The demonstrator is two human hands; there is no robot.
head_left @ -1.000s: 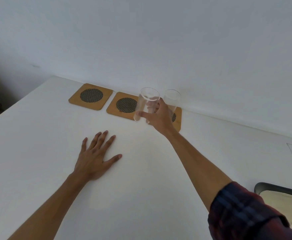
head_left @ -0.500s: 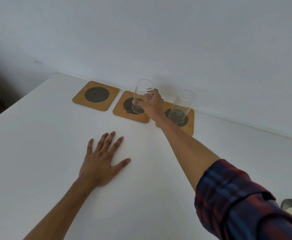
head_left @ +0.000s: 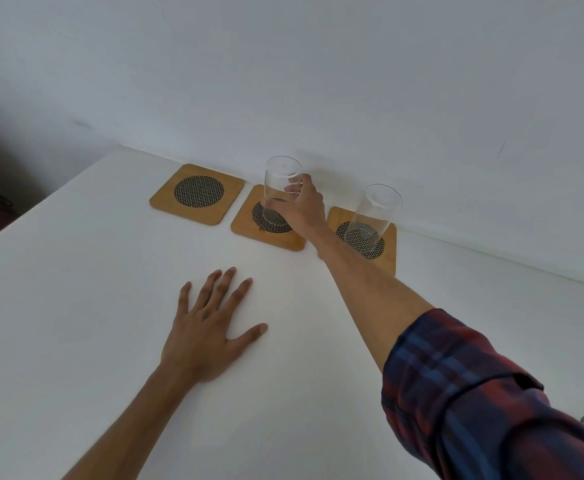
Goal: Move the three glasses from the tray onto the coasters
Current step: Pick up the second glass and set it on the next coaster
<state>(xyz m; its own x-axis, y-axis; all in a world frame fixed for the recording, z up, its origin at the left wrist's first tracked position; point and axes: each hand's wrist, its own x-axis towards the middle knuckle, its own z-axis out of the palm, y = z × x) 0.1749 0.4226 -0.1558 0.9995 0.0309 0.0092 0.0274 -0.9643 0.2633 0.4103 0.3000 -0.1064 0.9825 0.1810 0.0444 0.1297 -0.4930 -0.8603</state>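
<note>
Reaching right hand (head_left: 306, 211) gripping glass (head_left: 280, 192), left hand (head_left: 204, 336) flat on table (head_left: 76, 306)

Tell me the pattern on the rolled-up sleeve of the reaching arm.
Plaid, dark blue and red, on the rolled-up sleeve; the head view shows it.

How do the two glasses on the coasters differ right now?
The glass on the middle coaster is gripped by the right hand; the glass on the right coaster stands free. The held one looks upright, while the free one appears to lean right, perhaps from lens distortion. Both are clear, empty, straight-sided tumblers over mesh centres.
</note>
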